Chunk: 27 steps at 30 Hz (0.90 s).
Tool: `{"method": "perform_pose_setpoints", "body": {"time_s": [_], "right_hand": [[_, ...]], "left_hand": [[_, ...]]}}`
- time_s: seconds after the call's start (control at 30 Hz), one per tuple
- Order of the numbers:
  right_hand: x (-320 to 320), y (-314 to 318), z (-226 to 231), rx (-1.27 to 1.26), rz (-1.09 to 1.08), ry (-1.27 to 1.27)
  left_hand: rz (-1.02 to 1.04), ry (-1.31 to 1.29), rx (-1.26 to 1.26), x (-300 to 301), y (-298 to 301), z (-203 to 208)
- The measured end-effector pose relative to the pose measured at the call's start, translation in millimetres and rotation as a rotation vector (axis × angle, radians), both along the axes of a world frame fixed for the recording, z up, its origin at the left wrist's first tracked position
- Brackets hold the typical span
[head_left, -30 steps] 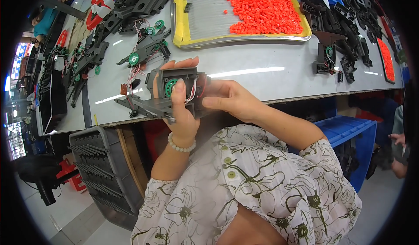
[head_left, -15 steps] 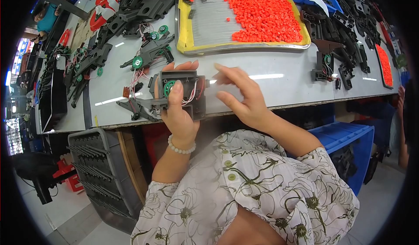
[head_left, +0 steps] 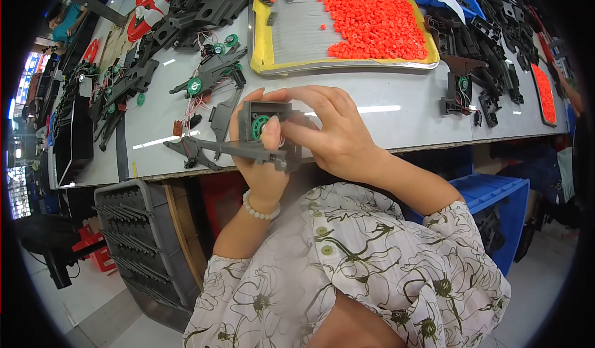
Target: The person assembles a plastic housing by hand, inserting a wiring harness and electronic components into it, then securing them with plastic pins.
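My left hand (head_left: 263,190) holds a dark grey plastic housing (head_left: 273,107) over the table's near edge, its thumb reaching into the open side. A round green speaker (head_left: 258,127) sits inside, beside that thumb. A long grey bar of the same plastic crosses in front of the left palm. My right hand (head_left: 344,138) grips the housing's right side, fingers curled over the top and the thumb pressed inward; these fingers hide the wires and most of that side. Left of the housing lie similar grey parts with a green speaker (head_left: 194,86) and thin wires.
A yellow-edged metal tray (head_left: 263,57) of small red plastic pieces (head_left: 378,26) stands beyond my hands. More dark parts (head_left: 207,13) are heaped at the back left and right. Below the table are a grey crate (head_left: 133,242) and a blue bin (head_left: 496,190).
My right hand has come in from the right and closed on the housing. The housing has turned in my left hand and shifted slightly right.
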State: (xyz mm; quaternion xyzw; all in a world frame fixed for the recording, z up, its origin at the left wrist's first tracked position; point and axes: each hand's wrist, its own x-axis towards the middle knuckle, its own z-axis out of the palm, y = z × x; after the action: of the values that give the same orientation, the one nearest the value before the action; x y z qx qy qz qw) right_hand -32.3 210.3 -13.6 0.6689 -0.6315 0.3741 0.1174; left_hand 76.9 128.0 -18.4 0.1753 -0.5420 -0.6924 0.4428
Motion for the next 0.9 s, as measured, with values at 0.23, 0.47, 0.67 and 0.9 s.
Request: {"method": "perform_pose_setpoints", "body": {"time_s": [0.23,0.47,0.67,0.9], "right_hand": [[-6.3,3.7,-5.7,0.007,0.152,-0.358],[-6.9,16.1,-15.1,-0.023,0.029,-0.164],[-3.0,14.5,-7.1,0.058,-0.036,-0.002],[-3.7,10.1,2.6,0.097,-0.029,0.020]], "left_hand": [[-0.048,0.082,0.213,-3.7,-7.9,5.9],[-0.077,0.105,0.232,-5.6,-7.1,8.4],[-0.050,0.078,0.165,-6.2,-4.1,9.9],[-0.070,0.008,0.147,-3.9,1.6,0.9]]}}
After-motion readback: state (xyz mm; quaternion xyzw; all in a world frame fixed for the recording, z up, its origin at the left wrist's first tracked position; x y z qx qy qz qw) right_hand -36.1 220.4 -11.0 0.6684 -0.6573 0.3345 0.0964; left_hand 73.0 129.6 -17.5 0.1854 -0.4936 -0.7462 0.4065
